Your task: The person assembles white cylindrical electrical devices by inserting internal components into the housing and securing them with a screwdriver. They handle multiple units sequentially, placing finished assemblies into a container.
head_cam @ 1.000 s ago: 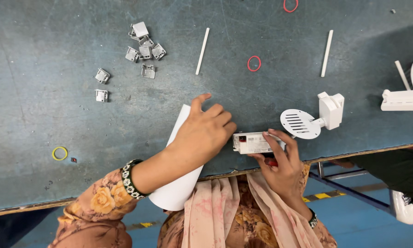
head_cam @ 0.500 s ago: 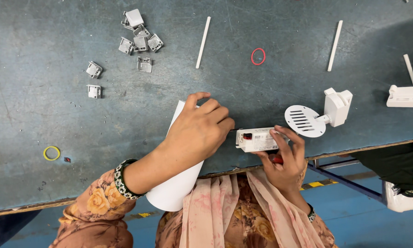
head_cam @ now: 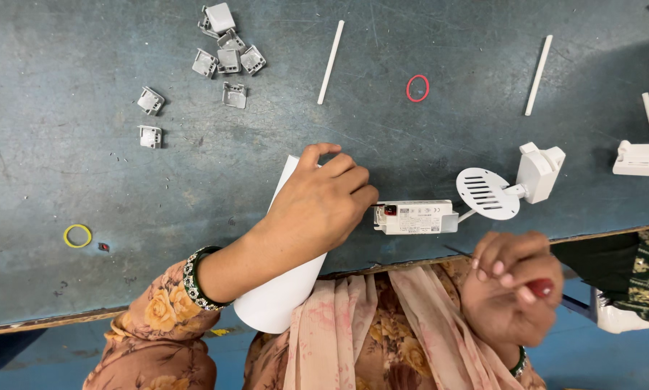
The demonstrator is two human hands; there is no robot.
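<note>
**Left hand on white cylinder, right hand off the counter edge**

Broad blue-grey counter (head_cam: 71, 180), scuffed, filling most of the view, near edge running along the bottom.

White cylinder housing (head_cam: 284, 289) lying tilted across that near edge, lower end overhanging, upper end under the left hand (head_cam: 321, 206). Left grip wrapped over the cylinder's top, fingers curled and pressed on it, fingertips just beside the small white driver box (head_cam: 415, 217) — a flat rectangular unit with a red tab at its left end, flat on the counter near the edge.

Right hand (head_cam: 512, 292) raised in front of the counter edge, below and to the right of the driver box, not touching it. Right grip pinched shut, fingertips bunched around a small red item (head_cam: 542, 287); too little of it showing to tell what kind.

Just right of the driver box, a white round slotted grille (head_cam: 487, 193) joined by a short stem to a white bracket block (head_cam: 539, 172).

Far right edge: a white fitting (head_cam: 642, 159), partly cut off.

Two thin white rods — one (head_cam: 331, 52) up centre, one (head_cam: 538, 65) further right — well apart.

Cluster of small grey-white clips (head_cam: 227, 54) upper left, two more lying apart to its lower left.

Red rubber band (head_cam: 417, 88) between the rods; yellow rubber band (head_cam: 77, 235) far left.
</note>
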